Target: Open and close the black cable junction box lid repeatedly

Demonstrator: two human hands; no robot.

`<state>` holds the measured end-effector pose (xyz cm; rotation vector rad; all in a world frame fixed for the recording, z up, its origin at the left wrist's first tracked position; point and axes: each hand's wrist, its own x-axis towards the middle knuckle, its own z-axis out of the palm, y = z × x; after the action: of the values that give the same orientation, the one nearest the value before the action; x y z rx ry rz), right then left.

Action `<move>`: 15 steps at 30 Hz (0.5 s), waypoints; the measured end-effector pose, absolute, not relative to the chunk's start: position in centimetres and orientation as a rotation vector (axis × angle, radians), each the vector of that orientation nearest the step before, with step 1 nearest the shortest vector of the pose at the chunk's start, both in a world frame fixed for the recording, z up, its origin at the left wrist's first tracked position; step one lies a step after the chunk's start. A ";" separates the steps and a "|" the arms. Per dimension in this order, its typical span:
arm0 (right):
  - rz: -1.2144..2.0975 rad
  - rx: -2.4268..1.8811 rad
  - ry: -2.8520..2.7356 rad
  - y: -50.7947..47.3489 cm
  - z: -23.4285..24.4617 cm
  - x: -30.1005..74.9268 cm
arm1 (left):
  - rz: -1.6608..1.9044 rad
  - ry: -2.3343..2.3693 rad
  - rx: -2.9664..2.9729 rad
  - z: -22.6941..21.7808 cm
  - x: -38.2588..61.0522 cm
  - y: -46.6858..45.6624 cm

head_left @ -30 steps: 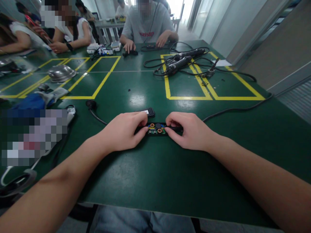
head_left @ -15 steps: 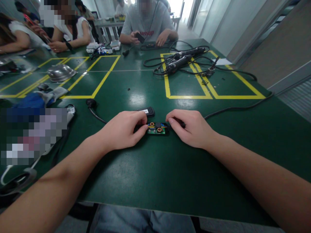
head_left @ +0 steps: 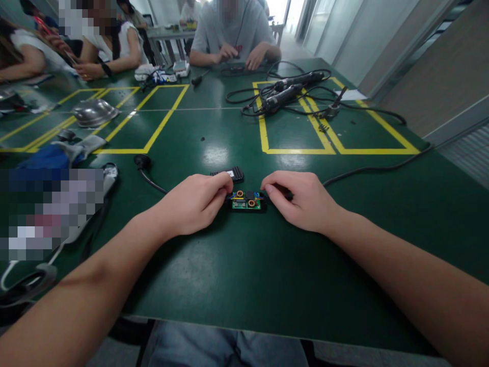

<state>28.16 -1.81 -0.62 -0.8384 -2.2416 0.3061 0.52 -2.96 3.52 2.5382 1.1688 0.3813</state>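
Note:
A small green circuit board (head_left: 241, 205) with copper-wound coils and coloured wires lies in an open black case (head_left: 263, 206) in front of me. At its left end my left hand (head_left: 200, 204) is closed, fingertips together on the black cable (head_left: 155, 186) where it meets the board; the exact grip is partly hidden. Opposite, my right hand (head_left: 303, 201) pinches the black cable (head_left: 362, 169) that runs off to the right. Just behind the left fingers rests a ribbed black cover (head_left: 237, 175) with a white label.
A plug (head_left: 142, 162) lies left of my hands. Black corded tools (head_left: 282, 97) with tangled cables lie at the back right, a metal bowl (head_left: 95, 112) at the left. A blue cloth-like item (head_left: 46, 158) is nearer. Across the green table (head_left: 267, 280), a person (head_left: 233, 30) works.
My left thumb has drawn back from the board's edge, exposing more of its left end. My right hand stays almost still. The person opposite has put down a dark object.

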 end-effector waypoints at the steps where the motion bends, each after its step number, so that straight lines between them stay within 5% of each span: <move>1: 0.308 -0.842 -2.244 -1.8 -0.6 28.2 | 0.373 1.180 2.539 3.5 0.5 -2.9; 15: 0.354 -0.900 -2.255 -1.9 -0.5 28.2 | 0.287 1.236 2.584 3.7 0.6 -3.0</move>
<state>28.17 -1.87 -0.52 -0.9003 -2.2550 0.3538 0.59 -3.04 3.68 2.5841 1.2363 0.2874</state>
